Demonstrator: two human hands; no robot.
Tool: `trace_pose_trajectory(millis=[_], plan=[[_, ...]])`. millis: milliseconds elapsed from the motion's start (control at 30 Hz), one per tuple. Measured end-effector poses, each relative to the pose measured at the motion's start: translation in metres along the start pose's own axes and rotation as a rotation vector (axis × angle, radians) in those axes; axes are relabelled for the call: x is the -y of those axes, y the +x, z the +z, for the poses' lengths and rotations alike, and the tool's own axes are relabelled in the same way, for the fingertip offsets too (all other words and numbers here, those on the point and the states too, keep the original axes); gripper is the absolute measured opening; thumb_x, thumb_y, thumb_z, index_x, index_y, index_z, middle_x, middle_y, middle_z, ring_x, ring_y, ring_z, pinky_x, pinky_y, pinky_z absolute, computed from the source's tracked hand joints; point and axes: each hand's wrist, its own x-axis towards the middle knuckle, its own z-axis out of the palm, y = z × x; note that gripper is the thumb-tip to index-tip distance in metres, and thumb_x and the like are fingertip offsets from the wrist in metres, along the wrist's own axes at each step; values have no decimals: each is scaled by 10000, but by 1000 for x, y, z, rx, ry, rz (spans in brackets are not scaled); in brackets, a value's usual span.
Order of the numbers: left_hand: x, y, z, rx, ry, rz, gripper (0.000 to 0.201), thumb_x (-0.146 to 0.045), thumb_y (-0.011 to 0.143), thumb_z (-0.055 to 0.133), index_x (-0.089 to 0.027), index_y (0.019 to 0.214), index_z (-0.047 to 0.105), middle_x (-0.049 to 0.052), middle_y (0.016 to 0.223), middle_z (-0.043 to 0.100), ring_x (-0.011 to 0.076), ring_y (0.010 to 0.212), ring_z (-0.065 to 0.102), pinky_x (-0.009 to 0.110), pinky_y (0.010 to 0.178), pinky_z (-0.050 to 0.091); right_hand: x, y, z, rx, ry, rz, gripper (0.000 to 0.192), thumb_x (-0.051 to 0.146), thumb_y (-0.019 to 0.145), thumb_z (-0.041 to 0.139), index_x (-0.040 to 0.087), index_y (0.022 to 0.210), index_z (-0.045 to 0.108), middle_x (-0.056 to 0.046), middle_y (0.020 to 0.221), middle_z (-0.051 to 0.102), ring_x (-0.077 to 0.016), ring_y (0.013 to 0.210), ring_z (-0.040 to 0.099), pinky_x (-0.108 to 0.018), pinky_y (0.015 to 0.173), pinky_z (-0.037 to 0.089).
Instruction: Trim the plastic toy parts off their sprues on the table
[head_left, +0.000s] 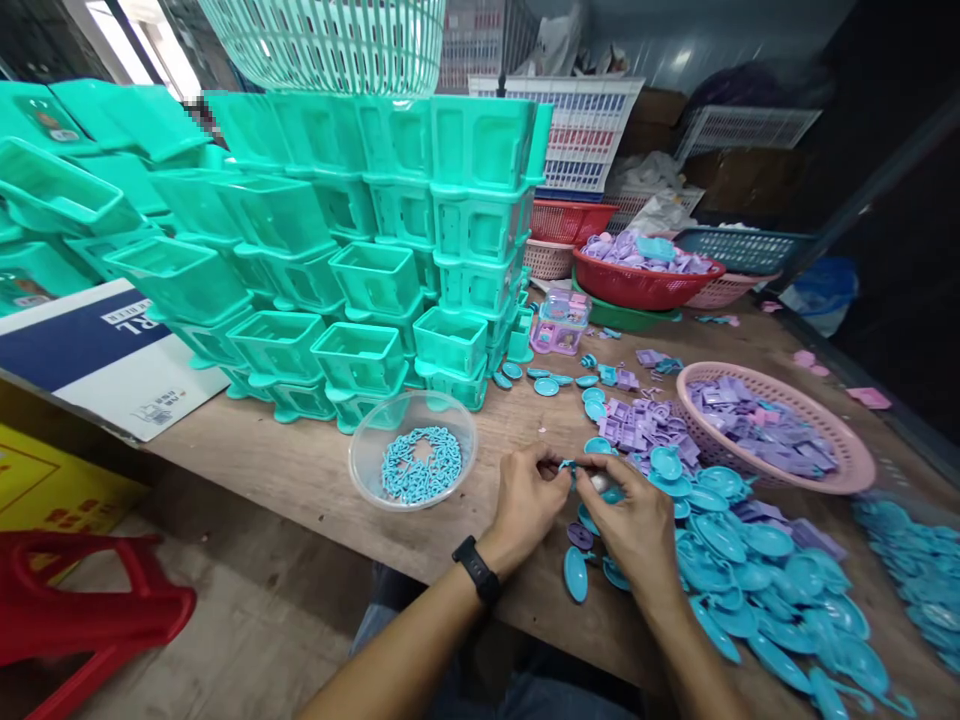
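My left hand (525, 500) and my right hand (634, 520) meet over the wooden table (300, 470), pinching a small blue plastic piece (568, 466) between their fingertips. My right hand also covers a blue oval lid (609, 492). A black watch is on my left wrist. A clear bowl (412, 450) of small blue clips sits left of my hands. A heap of blue oval lids (757, 560) spreads to the right of my right hand. Small purple parts (645, 425) lie just beyond it.
Stacked teal plastic boxes (315, 250) fill the back left. A pink basket (776, 425) of purple parts stands at the right, a red basket (645, 270) of purple parts further back. A cardboard box (105, 350) lies at the left, a red stool (82, 610) below.
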Motion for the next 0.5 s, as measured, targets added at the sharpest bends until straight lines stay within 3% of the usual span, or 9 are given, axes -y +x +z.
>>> trace_pose_trajectory(millis=[233, 500], plan=[[1, -6, 2, -26, 1, 86, 119, -85, 776, 670, -139, 796, 774, 43, 764, 776, 169, 697, 698, 237, 651, 493, 0, -9, 5, -102, 67, 30, 225, 399, 875, 635, 229, 877, 782, -59, 900, 783, -220, 814, 720, -321, 738, 547], [-1, -7, 3, -36, -21, 39, 95, -88, 762, 684, -136, 767, 766, 30, 717, 762, 152, 646, 672, 221, 604, 467, -5, -15, 7, -152, 58, 2, 244, 391, 919, 633, 220, 953, 804, -75, 945, 773, -221, 875, 715, -333, 768, 556]])
